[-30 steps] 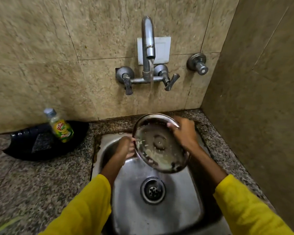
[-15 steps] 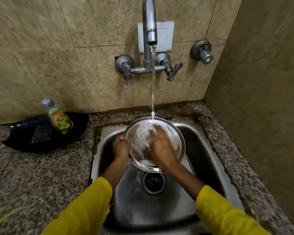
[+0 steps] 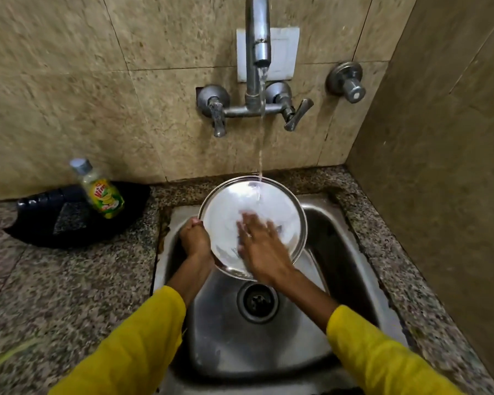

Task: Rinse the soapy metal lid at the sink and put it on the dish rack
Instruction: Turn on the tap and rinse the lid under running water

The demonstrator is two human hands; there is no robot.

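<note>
Rinsing stage. The metal lid (image 3: 253, 220) is held over the back half of the sink (image 3: 354, 252), tilted so its broad face looks up toward the camera, with its far rim at 12 o'clock directly under the tap (image 3: 258, 47). The water stream (image 3: 260, 132) lands on the lid just inside that far rim.

The left hand (image 3: 196, 242) is closed on the lid's rim at about 9 o'clock, fingers wrapped behind the edge; it alone carries the weight. The right hand (image 3: 264, 252) lies flat and unclenched on the lid's face, entering from about 5 o'clock, its fingers (image 3: 247, 226) spread toward the centre and blurred, which suggests rubbing. It grips nothing.

The lid is round, so it has no long axis; the relation that matters is that the holding grip sits on the left rim while the wet face tips toward the person. No dish rack is in view, so its direction cannot be told. As a judgement, the transfer will be led by the left hand, and a wet rim makes slipping the main risk. A dish-soap bottle (image 3: 100, 192) stands on the counter (image 3: 69, 280) at 9 o'clock, well apart.
</note>
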